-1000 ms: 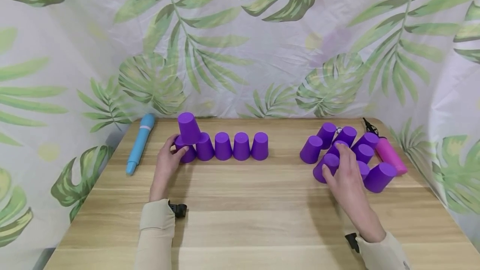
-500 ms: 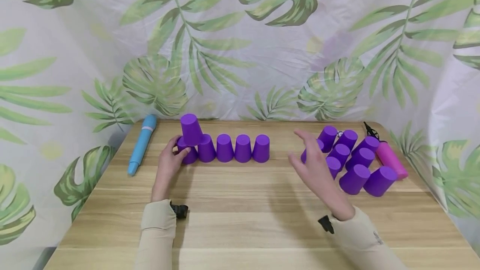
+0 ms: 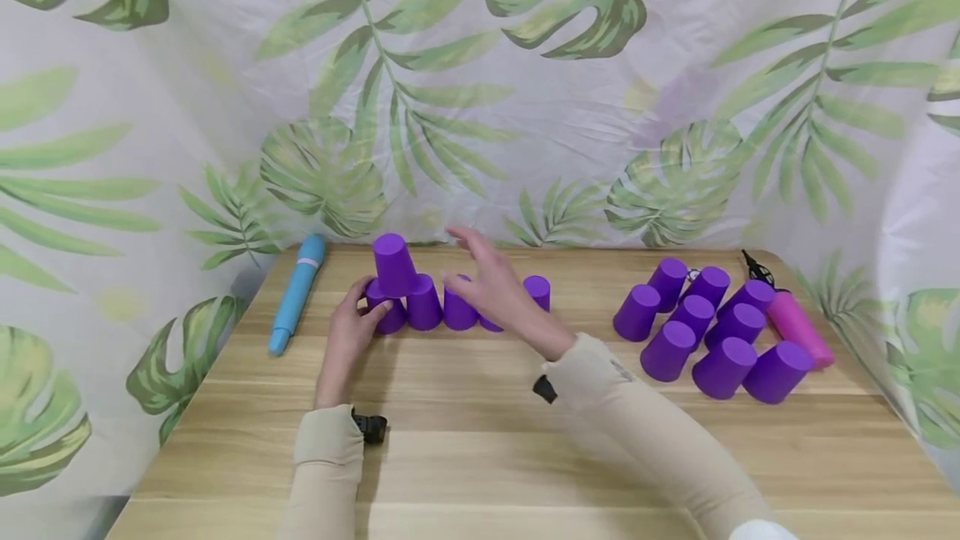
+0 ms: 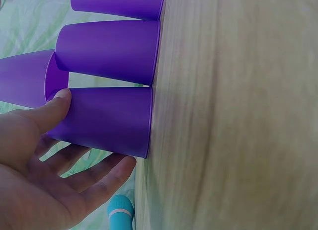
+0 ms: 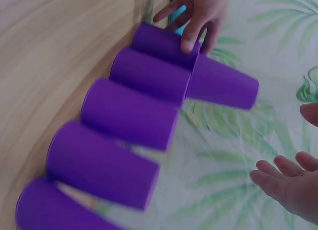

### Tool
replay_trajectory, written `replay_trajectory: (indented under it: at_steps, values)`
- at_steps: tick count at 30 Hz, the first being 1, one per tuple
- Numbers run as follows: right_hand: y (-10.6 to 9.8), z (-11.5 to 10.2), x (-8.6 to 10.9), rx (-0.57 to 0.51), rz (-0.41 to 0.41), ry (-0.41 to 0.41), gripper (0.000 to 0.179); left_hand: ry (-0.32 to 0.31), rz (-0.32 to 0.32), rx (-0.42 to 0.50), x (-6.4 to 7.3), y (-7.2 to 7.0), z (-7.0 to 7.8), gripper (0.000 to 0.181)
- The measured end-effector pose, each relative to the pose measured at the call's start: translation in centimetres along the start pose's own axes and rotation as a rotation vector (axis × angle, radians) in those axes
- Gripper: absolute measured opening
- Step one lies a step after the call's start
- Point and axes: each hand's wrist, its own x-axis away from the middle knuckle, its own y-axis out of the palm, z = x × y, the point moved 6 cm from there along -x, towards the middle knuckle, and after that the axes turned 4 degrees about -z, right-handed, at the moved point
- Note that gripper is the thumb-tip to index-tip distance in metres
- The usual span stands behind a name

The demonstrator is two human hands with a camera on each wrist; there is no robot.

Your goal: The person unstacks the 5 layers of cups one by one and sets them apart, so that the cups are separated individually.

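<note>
A row of several upside-down purple cups (image 3: 460, 312) stands on the table. One purple cup (image 3: 394, 265) rests on top, bridging the two leftmost cups. My left hand (image 3: 351, 332) holds the leftmost purple cup (image 4: 107, 118), its thumb on the near side and its fingers along the outer side. Above the row, my right hand (image 3: 491, 286) is spread with nothing in it, partly covering cups behind it in the head view. From the right wrist camera the right hand (image 5: 293, 188) appears apart from the cups.
More upside-down purple cups (image 3: 723, 367) cluster on the right of the wooden table (image 3: 465, 457). Beside them lies a pink cylinder (image 3: 802, 329) with a black tip. A blue microphone-shaped object (image 3: 297, 294) lies at the left, and a leaf-print curtain (image 3: 450, 132) hangs behind.
My right hand has left the cup cluster and moved left, empty, to above the row. The left hand stays at the leftmost cup. The whole head view has shifted slightly.
</note>
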Motion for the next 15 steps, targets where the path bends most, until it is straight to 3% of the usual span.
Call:
replay_trajectory:
  at_steps: [3, 8, 15]
  values:
    - [2.3, 0.0, -1.9, -0.035, -0.067, 0.04, 0.067, 0.003, 0.007, 0.026, 0.2, 0.2, 0.0, 0.054]
    - [5.2, 0.7, -4.2, 0.012, -0.146, 0.148, 0.082, 0.037, 0.026, 0.036, 0.7, 0.4, 0.2, 0.053]
    - [6.7, 0.8, -6.4, -0.035, -0.145, 0.255, 0.086, -0.02, 0.004, 0.049, 0.4, 0.0, -0.1, 0.054]
